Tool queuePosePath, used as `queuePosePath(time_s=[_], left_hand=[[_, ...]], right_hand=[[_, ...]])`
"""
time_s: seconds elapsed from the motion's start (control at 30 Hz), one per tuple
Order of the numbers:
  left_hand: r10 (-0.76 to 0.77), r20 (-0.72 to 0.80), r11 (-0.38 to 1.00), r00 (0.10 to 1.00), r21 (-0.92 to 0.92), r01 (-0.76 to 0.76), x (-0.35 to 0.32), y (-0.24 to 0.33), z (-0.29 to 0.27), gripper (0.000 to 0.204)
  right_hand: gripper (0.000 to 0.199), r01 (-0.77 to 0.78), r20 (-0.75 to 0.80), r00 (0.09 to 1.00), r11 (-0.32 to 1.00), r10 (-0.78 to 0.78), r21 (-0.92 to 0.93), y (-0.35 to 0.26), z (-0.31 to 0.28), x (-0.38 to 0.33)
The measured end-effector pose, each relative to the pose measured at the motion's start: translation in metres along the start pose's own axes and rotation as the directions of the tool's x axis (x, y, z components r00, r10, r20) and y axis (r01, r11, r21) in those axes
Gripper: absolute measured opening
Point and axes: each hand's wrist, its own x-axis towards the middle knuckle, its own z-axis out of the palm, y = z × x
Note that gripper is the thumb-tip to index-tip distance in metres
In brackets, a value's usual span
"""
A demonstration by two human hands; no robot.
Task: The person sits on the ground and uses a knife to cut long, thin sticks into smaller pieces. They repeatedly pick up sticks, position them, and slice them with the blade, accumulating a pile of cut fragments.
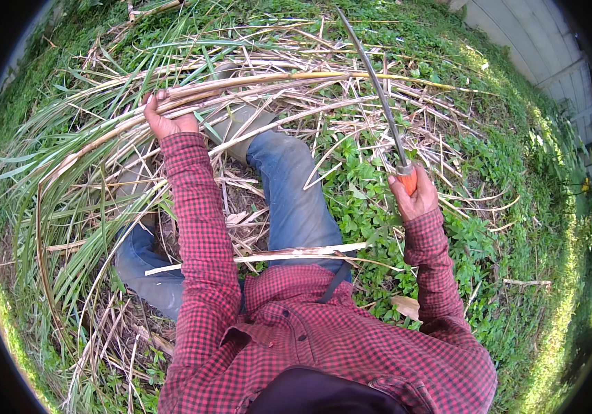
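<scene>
- Dark cap brim (pixel 316 393) nearest my view, with the red checked shirt (pixel 296 297) just beyond it.
- Across the lap lies a pale split stalk (pixel 261 257); I'd clear it first so it can't snag an elbow.
- Right hand (pixel 416 196): fingers wrapped round the orange handle of a long knife (pixel 387 114), blade pointing far and slightly left. I'd want that grip firm and the wrist straight.
- Blue trousers (pixel 296 193) and a muddy boot (pixel 241 127) sit between the two arms, so I'd send any stroke outward, clear of the leg.
- Farther off, to the left, the left hand (pixel 168 123) has its fingers curled over a bundle of long stalks (pixel 261 81), which runs rightward behind the blade. I can't tell whether steel touches stalk; I'd work well away from those knuckles.
- Green leaves (pixel 54 165) trail at left; a pale wall (pixel 530 41) stands far right.
</scene>
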Motion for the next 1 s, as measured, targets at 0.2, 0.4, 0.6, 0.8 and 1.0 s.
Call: queuePosePath(time_s=[0.2, 0.4, 0.6, 0.8, 1.0], left_hand=[[-0.003, 0.099, 0.998, 0.995, -0.064, 0.01, 0.017, -0.012, 0.062, 0.019], [0.046, 0.183, 0.999, 0.982, -0.027, -0.042, 0.021, -0.004, 0.112, 0.023], [-0.017, 0.072, 0.986, 0.997, -0.162, 0.029, 0.039, -0.022, 0.134, 0.038], [0.01, 0.221, 0.998, 0.975, -0.061, 0.004, 0.058, -0.006, 0.128, 0.035], [0.067, 0.278, 0.997, 0.958, -0.064, -0.052, 0.061, 0.001, 0.151, 0.034]], right_hand=[[0.047, 0.209, -0.015, 0.978, 0.977, -0.208, 0.048, -0.061, -0.004, 0.029], [0.05, 0.21, 0.085, 0.975, 0.976, -0.205, -0.06, -0.106, -0.027, 0.048], [0.047, 0.168, 0.105, 0.975, 0.959, -0.196, 0.226, -0.105, -0.033, 0.082], [0.029, 0.73, -0.501, 0.672, 0.373, -0.546, 0.573, -0.237, -0.132, 0.087], [0.026, 0.669, -0.491, 0.74, 0.423, -0.459, 0.611, -0.185, -0.062, 0.1]])
